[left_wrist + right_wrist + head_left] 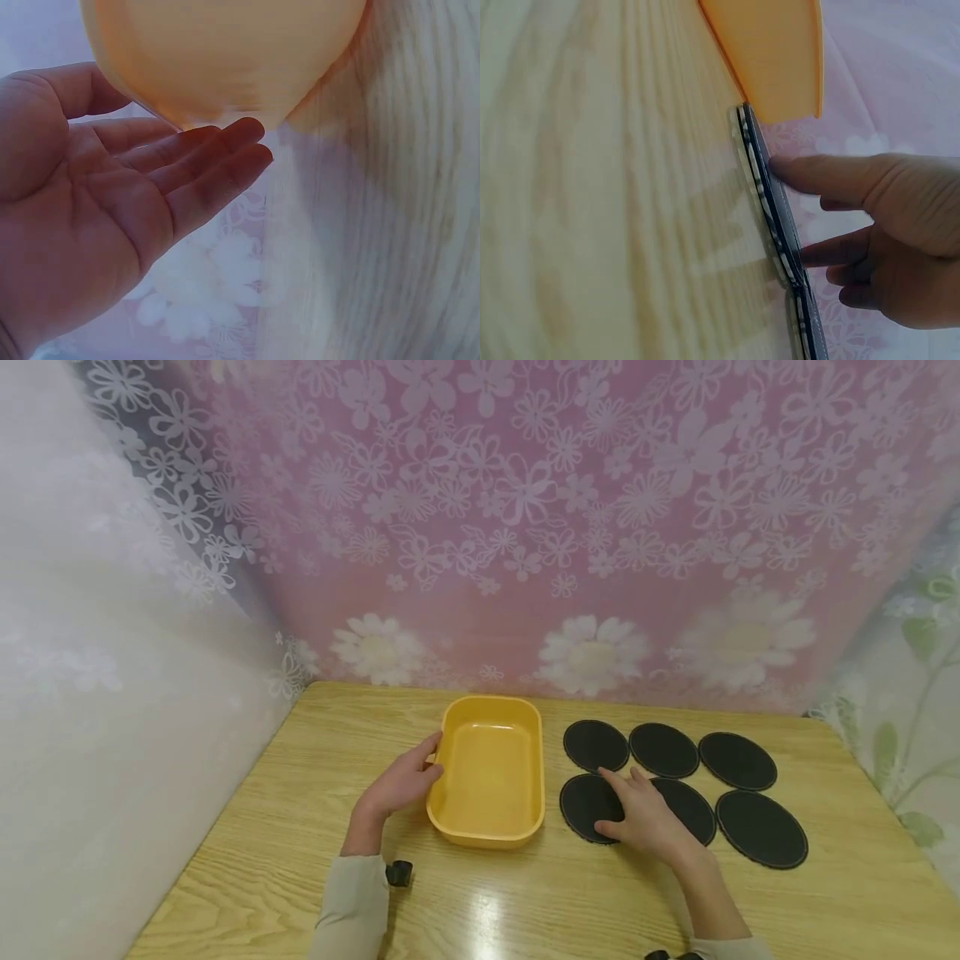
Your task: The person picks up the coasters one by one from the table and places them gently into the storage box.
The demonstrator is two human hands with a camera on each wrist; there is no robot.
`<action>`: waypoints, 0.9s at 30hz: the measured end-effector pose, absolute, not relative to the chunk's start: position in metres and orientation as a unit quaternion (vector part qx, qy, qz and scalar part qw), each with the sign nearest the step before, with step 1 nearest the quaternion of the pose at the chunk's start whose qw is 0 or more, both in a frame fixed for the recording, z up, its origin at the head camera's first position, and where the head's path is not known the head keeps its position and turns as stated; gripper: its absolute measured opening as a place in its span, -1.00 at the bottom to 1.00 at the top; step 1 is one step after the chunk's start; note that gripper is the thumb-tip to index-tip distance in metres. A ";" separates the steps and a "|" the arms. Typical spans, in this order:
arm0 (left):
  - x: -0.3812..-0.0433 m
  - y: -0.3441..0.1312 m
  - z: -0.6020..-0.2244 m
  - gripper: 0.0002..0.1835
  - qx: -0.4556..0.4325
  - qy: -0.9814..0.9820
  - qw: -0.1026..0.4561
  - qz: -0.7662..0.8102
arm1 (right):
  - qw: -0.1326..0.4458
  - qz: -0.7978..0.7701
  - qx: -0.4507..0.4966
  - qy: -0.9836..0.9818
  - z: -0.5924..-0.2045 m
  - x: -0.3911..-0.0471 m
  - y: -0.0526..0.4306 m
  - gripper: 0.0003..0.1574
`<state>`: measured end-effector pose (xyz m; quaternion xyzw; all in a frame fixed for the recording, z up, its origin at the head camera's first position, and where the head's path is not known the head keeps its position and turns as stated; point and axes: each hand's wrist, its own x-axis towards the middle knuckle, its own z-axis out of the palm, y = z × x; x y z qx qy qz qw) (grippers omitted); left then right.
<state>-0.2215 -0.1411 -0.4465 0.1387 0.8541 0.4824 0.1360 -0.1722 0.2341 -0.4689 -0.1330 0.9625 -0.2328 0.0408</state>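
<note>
My left hand (401, 781) rests against the left wall of a yellow plastic tub (487, 777), its fingers nearly straight. In the left wrist view, the thumb is partly hidden behind the tub wall. The right hand (645, 814) reaches over the front-left round black coaster (583, 810), fingers spread. Its thumb and fingertips touch or nearly touch the coaster's top, as the right wrist view shows from the side. The front-middle coaster (690, 806) is partly covered by this hand. Nothing visible lies inside the tub.
More black coasters lie flat in two rows, with a back-left coaster (596, 745), a back-right coaster (738, 761) and a front-right coaster (761, 828). They sit on a wooden table (262, 827). A pink floral curtain (487, 568) hangs behind the far edge.
</note>
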 end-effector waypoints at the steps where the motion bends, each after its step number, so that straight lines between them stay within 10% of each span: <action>1: -0.221 -0.141 -0.447 -0.35 0.137 0.855 0.137 0.481 | 0.045 -0.233 -0.133 0.962 -0.470 -0.172 0.234 0.05; 27: -0.221 -0.142 -0.458 -0.37 0.149 0.840 0.131 0.504 | -0.019 -0.246 -0.119 0.962 -0.471 -0.172 0.230 0.03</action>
